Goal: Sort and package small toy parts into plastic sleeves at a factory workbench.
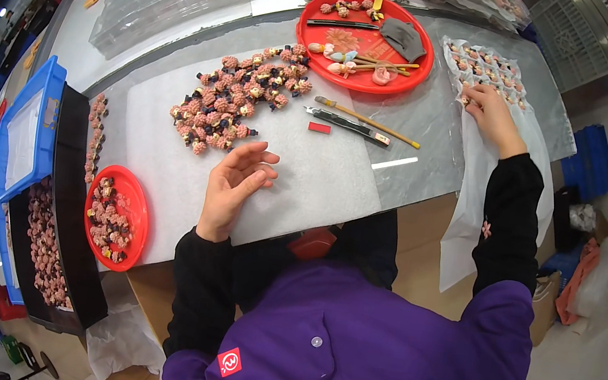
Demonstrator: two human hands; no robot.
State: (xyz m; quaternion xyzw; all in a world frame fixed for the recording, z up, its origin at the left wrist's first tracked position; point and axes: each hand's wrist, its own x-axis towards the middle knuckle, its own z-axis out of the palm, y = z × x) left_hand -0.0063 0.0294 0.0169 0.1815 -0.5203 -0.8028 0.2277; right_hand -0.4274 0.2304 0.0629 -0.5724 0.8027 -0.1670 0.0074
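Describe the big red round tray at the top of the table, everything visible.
The red round tray looks like glossy plastic with a low raised rim, lying flat on the grey tabletop beyond the white foam sheet. It holds small pink flower-like pieces, a dark pen-like tool, a grey folded cloth and thin wooden sticks. Neither hand touches it; the right hand rests to its right.

Glossy red plastic tray (319,39), matt white foam sheet (297,181), clear plastic blister sheet (495,69), wooden brush (365,120)
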